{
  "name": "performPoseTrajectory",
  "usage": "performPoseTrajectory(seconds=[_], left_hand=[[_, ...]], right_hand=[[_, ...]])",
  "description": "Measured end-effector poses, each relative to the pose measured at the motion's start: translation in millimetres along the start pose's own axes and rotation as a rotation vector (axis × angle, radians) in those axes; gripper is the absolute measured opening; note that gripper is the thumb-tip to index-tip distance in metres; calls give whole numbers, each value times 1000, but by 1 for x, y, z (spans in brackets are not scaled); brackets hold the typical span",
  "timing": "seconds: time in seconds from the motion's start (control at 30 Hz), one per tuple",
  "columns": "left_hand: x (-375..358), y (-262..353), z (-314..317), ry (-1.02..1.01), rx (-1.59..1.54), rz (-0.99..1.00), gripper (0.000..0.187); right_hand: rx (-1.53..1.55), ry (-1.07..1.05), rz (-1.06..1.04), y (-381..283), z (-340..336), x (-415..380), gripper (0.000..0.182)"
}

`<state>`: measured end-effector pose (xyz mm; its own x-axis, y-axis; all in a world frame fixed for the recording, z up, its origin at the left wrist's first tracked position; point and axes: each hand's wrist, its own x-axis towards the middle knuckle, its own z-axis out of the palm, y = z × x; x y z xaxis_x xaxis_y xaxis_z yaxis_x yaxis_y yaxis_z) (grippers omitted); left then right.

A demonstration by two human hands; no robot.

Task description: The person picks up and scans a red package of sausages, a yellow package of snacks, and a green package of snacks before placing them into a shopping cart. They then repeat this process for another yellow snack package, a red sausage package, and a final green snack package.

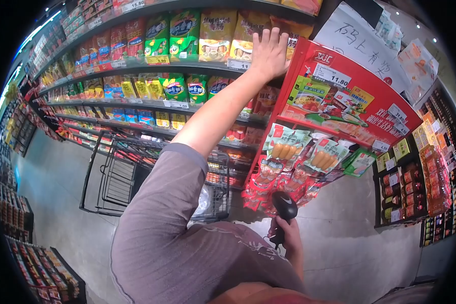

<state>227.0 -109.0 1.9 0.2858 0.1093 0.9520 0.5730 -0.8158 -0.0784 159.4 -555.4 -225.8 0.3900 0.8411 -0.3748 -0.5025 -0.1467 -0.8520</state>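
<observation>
My left hand [269, 57] reaches up to the shelf, its fingers stretched out and its back toward me. It overlaps a gold sausage bag [249, 33] at the end of the row, right beside the red display stand. Low in front of me, my right hand [290, 237] is wrapped around the handle of a black barcode scanner [285, 205], its head tilted up. Just behind the scanner hang red snack packs [269, 175], below pale green sausage packs [288, 142]. Green and yellow bags [184, 34] stand to the left on the same shelf.
A black shopping cart [109, 177] stands against the shelves at left. The red display stand [334, 86] juts out at right, topped by a handwritten paper sign [357, 38]. Bottled goods [435, 177] stand farther right, and another low rack [45, 268] is at lower left.
</observation>
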Motion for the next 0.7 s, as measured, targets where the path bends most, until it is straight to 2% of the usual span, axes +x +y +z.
performPoseTrajectory(seconds=[0.03,0.27,0.37,0.43,0.47,0.57,0.63,0.7], left_hand=[[4,0,-3,-105,-20,-32,75],[16,-12,-19,-16,-6,20,60],[12,-18,-16,98,18,103,54],[11,-19,-13,322,53,237,48],[13,-19,-11,329,51,239,48],[14,-16,-12,242,-51,204,48],[15,-13,-16,-82,-161,75,52],[16,-14,-14,-81,-152,67,51]], right_hand=[[-2,1,-1,0,1,2,32],[-39,-22,9,2,4,11,30],[-62,-32,27,1,8,14,28],[-84,-36,30,0,10,17,27],[-89,-47,40,2,10,19,26],[-93,-50,59,8,9,22,25],[-94,-46,78,9,12,22,25],[-94,-42,88,12,13,23,26]])
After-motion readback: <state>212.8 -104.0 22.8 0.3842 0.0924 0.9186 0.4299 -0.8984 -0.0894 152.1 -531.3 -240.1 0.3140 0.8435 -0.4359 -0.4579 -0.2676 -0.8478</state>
